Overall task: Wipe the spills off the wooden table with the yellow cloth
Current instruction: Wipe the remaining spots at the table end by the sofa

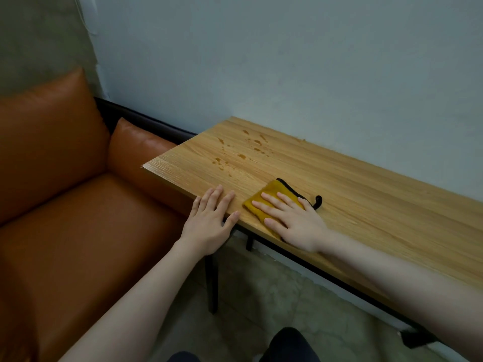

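Yellow cloth [271, 202], soft and light, lies near the wooden table's [366, 194] front edge, short of the spills [240, 152].
Right hand [292, 220] presses it flat, fingers straight; left hand [211, 218] rests flat-fingered on the edge; palm pressure suits it (probably folded).

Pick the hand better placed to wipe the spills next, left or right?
Right. The right hand already presses flat on the yellow cloth, and the spills lie just beyond it on the wooden table. The left hand only rests bare on the table's edge.
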